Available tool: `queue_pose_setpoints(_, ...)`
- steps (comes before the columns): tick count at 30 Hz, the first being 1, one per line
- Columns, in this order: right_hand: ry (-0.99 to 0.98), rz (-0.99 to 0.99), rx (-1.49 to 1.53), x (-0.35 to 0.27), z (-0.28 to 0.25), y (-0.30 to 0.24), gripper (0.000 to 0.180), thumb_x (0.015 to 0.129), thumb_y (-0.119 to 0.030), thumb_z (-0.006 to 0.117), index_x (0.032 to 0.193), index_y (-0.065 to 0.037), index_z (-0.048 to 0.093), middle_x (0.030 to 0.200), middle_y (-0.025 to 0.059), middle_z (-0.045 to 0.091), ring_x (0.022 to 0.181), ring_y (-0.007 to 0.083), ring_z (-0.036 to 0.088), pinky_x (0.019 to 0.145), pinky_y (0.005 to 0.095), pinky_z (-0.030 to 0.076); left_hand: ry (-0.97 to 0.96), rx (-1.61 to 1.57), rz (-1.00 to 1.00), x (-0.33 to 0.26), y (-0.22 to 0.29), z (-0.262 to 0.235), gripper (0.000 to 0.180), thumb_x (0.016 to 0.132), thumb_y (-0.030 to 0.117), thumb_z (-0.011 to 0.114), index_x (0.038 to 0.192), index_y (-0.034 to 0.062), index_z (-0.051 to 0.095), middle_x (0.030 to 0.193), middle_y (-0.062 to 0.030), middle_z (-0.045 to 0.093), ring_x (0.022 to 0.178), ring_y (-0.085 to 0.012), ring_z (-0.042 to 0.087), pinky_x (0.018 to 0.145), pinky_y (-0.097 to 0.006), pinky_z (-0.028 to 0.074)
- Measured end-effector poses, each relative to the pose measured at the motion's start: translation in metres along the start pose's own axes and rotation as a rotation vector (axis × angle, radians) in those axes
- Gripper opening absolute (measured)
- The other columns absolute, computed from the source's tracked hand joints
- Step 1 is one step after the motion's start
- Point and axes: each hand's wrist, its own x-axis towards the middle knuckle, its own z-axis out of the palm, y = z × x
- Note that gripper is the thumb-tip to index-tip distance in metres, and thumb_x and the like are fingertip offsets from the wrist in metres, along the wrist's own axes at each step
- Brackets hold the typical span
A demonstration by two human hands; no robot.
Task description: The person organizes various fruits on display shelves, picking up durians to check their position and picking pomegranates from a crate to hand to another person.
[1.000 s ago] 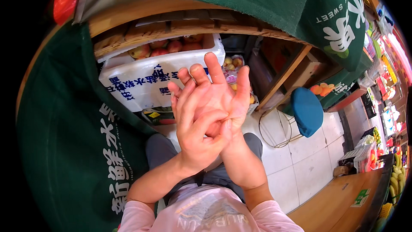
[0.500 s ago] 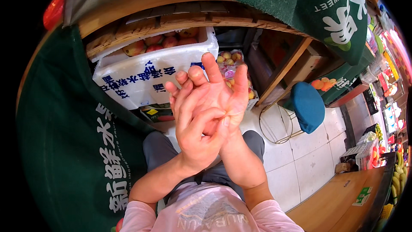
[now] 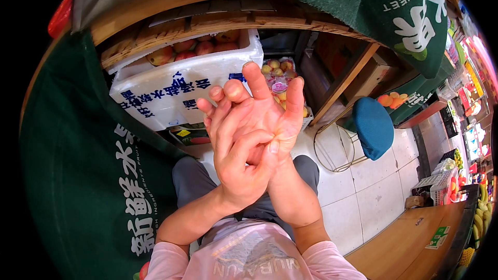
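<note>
My left hand (image 3: 241, 163) lies across my right hand (image 3: 270, 109), its fingers curled over the right palm and its thumb pressing near the base of the right thumb. The right hand stands upright with its fingers spread. Neither hand holds an object. Both are raised in front of my lap, above my grey trousers (image 3: 194, 184). Behind them stands a white foam box (image 3: 181, 88) filled with red and yellow fruit (image 3: 181, 46).
A green cloth (image 3: 78, 150) with white characters hangs at the left and over the wooden stall top (image 3: 218, 18). A bag of small fruit (image 3: 277, 80) sits behind my fingers. A blue-cushioned stool (image 3: 371, 127) stands on the white tiled floor (image 3: 363, 197) at right. A wooden counter (image 3: 415, 238) lies lower right.
My hands stay pressed together and have shifted slightly; the left fingers have slid over the right palm. The view has tilted a little, so the foam box sits lower.
</note>
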Motion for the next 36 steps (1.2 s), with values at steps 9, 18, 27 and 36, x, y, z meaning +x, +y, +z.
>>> queue_pose_setpoints(9, 0.030, -0.014, -0.029, -0.002, -0.003, 0.007, 0.077, 0.100, -0.069, 0.031, 0.154, -0.015, 0.043, 0.138, 0.0144, 0.056, 0.132, 0.0321, 0.041, 0.122, 0.0532, 0.022, 0.012, -0.005, -0.015, -0.003, -0.002, -0.002, 0.013, 0.087, 0.014, 0.071, 0.090, 0.0024, 0.067, 0.141, -0.0218, 0.053, 0.141, -0.0447, 0.040, 0.118, -0.056, 0.025)
queue_pose_setpoints(18, 0.068, -0.012, -0.020, 0.000, 0.001, 0.005, 0.092, 0.094, -0.078, 0.034, 0.159, -0.012, 0.031, 0.148, 0.0231, 0.045, 0.142, 0.0399, 0.035, 0.122, 0.0565, 0.020, 0.025, -0.028, -0.038, -0.004, -0.005, -0.003, 0.011, 0.088, 0.012, 0.069, 0.093, 0.0024, 0.066, 0.141, -0.0223, 0.054, 0.142, -0.0436, 0.041, 0.117, -0.054, 0.028)
queue_pose_setpoints(27, 0.237, -0.024, -0.078, 0.013, 0.033, 0.008, 0.119, 0.084, -0.091, 0.031, 0.162, -0.004, 0.011, 0.155, 0.0310, 0.034, 0.144, 0.0388, 0.035, 0.122, 0.0489, 0.026, -0.025, 0.096, 0.068, -0.001, -0.006, -0.015, 0.019, 0.083, 0.009, 0.074, 0.101, 0.0038, 0.070, 0.141, -0.0220, 0.054, 0.142, -0.0444, 0.041, 0.119, -0.056, 0.026)
queue_pose_setpoints(36, 0.257, -0.011, -0.075, 0.013, 0.028, 0.009, 0.120, 0.084, -0.091, 0.033, 0.162, -0.003, 0.008, 0.156, 0.0318, 0.032, 0.145, 0.0372, 0.035, 0.122, 0.0485, 0.026, -0.018, 0.062, 0.102, 0.000, -0.012, -0.017, 0.019, 0.083, 0.009, 0.075, 0.101, 0.0049, 0.070, 0.142, -0.0226, 0.053, 0.141, -0.0453, 0.041, 0.119, -0.058, 0.024)
